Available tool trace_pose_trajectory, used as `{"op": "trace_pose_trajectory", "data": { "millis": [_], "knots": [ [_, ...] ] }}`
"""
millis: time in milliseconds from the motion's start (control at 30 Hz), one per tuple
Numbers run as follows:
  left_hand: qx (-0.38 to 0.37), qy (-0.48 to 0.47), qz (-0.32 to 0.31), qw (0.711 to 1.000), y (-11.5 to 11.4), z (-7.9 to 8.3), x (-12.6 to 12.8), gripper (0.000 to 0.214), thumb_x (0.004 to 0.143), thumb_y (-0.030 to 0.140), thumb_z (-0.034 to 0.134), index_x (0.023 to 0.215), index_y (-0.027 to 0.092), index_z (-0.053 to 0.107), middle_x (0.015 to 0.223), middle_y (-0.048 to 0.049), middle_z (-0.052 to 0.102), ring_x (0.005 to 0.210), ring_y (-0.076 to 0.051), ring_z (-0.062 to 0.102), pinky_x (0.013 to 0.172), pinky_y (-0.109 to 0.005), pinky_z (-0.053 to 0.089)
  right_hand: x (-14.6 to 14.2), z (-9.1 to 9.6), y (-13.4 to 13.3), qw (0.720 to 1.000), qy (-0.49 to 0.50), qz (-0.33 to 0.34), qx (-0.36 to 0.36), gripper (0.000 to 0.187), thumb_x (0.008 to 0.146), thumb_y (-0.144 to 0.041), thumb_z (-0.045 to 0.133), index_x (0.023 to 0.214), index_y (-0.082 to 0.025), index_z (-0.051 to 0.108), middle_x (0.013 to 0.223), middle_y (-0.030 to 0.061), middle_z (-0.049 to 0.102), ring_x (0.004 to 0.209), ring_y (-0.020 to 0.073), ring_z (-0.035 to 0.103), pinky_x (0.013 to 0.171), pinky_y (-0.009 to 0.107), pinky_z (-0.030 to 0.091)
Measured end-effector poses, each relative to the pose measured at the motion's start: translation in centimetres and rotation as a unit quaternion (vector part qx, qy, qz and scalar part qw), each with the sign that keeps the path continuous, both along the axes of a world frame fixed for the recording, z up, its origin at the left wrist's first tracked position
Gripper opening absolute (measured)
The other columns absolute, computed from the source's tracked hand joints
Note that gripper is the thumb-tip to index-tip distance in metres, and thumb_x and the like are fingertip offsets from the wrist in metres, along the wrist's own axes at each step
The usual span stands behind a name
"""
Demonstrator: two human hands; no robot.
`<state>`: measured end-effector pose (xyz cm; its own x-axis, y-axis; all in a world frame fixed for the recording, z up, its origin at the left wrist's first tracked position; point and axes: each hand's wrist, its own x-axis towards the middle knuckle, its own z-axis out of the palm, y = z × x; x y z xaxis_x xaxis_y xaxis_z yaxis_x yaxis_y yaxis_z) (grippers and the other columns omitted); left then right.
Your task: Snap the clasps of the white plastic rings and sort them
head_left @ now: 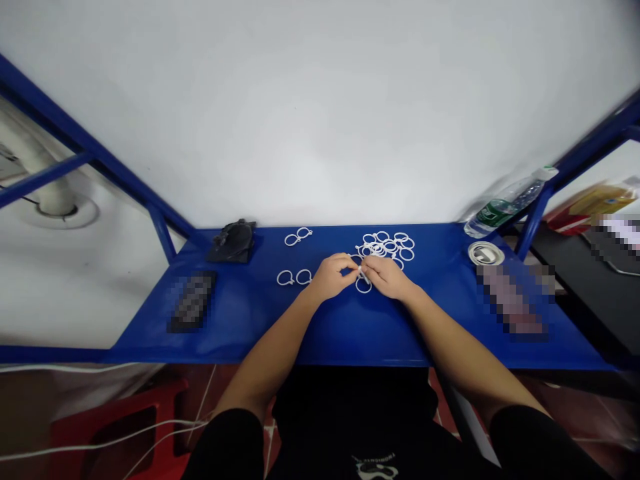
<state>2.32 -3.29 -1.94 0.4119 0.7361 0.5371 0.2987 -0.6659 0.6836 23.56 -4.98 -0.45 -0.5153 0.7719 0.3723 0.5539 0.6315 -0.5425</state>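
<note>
My left hand [333,275] and my right hand [386,276] meet over the blue table, fingertips pinched together on a white plastic curtain ring [364,291]. The ring hangs below the fingertips, and the exact spot they grip is partly hidden. Just beyond my right hand lies a loose pile of several similar white rings [407,255], some overlapping. Left of my left hand, two rings [285,283] lie side by side, the right one partly near my wrist. Farther back, two more rings [292,241] touch each other.
A black crumpled item [235,241] lies at the back left, with a blurred dark object [193,301] in front of it. At the right are a water bottle [505,207] leaning by the frame, a roll of white tape [486,254] and a pixelated object [513,300]. A white wall stands behind.
</note>
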Motion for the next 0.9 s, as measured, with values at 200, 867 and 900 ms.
{"op": "trace_pose_trajectory", "data": {
  "millis": [200, 867, 900],
  "knots": [
    [0.008, -0.008, 0.022, 1.000, -0.1, 0.3, 0.5, 0.010, 0.095, 0.024, 0.068, 0.093, 0.022, 0.078, 0.093, -0.0048, 0.076, 0.089, -0.018, 0.071, 0.087, -0.035, 0.058, 0.1, 0.3, -0.1, 0.999, 0.036, -0.041, -0.001, 0.030, 0.105, -0.044, 0.050, 0.088, -0.022, 0.063, 0.076, 0.0005, 0.066, 0.067, 0.0153, 0.061, 0.064, 0.027, 0.043],
    [-0.132, 0.404, 0.226, 0.876, -0.9, -1.4, -11.9, 0.084, 0.088, 0.071, 0.065, 0.155, 0.024, 0.049, 0.169, -0.0202, 0.032, 0.159, -0.045, 0.019, 0.124, -0.067, 0.020, 4.1, 1.8, 1.9, 0.943, 0.203, -0.263, 0.036, 0.044, 0.093, -0.053, 0.067, 0.065, -0.021, 0.060, 0.055, -0.0025, 0.056, 0.052, 0.0130, 0.049, 0.053, 0.027, 0.039],
    [-0.133, 0.408, 0.225, 0.875, -0.9, -2.1, -12.3, 0.089, 0.087, 0.072, 0.066, 0.159, 0.023, 0.044, 0.170, -0.0207, 0.028, 0.160, -0.045, 0.016, 0.124, -0.065, 0.021, 3.8, 2.2, 1.9, 0.943, 0.205, -0.259, 0.035, 0.043, 0.094, -0.052, 0.067, 0.065, -0.021, 0.060, 0.056, -0.0023, 0.057, 0.052, 0.0131, 0.049, 0.053, 0.027, 0.039]
  ]
}}
